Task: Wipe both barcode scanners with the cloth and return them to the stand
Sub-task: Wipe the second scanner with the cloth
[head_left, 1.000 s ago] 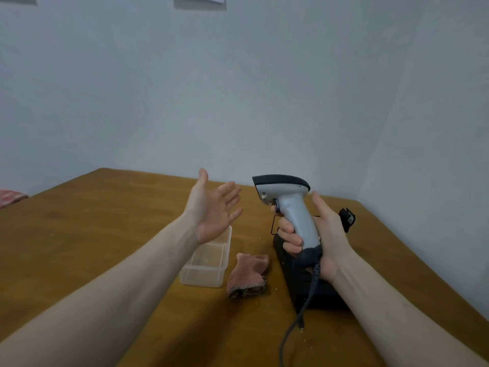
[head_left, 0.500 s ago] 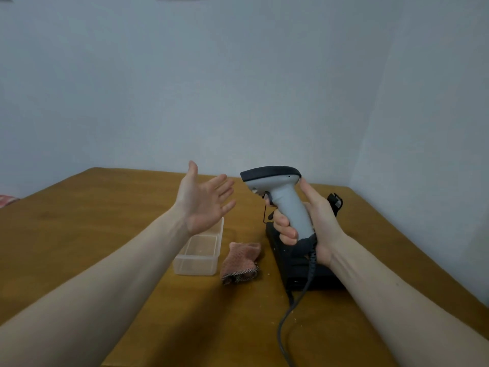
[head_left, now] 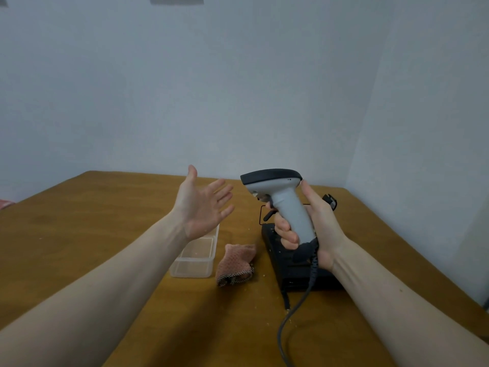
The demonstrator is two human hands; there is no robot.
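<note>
head cam only, so one view. the right hand (head_left: 315,229) was wrapped around the grey handle of a barcode scanner (head_left: 284,202), fingers curled round the front and thumb up along the back. the scanner stood nearly upright, long axis vertical with a slight lean, and its black-topped head pointed left toward the left hand (head_left: 203,207). its cable (head_left: 293,311) dropped from the butt of the handle, down past the wrist toward the near table edge.

the left hand hovered palm up with fingers spread and relaxed, holding nothing, apart from the scanner's nose with a clear gap between them.

below the right hand sat the black stand (head_left: 293,271) on the wooden table (head_left: 79,234). the pink cloth (head_left: 235,263) lay crumpled just left of the stand, below and between the two hands. a clear plastic tub (head_left: 195,258) sat under the left wrist, beside the cloth.

the table ran into the wall corner behind the right hand, with lots of bare wood out left of the left hand. couldn't read any brand or label on the scanner.
</note>
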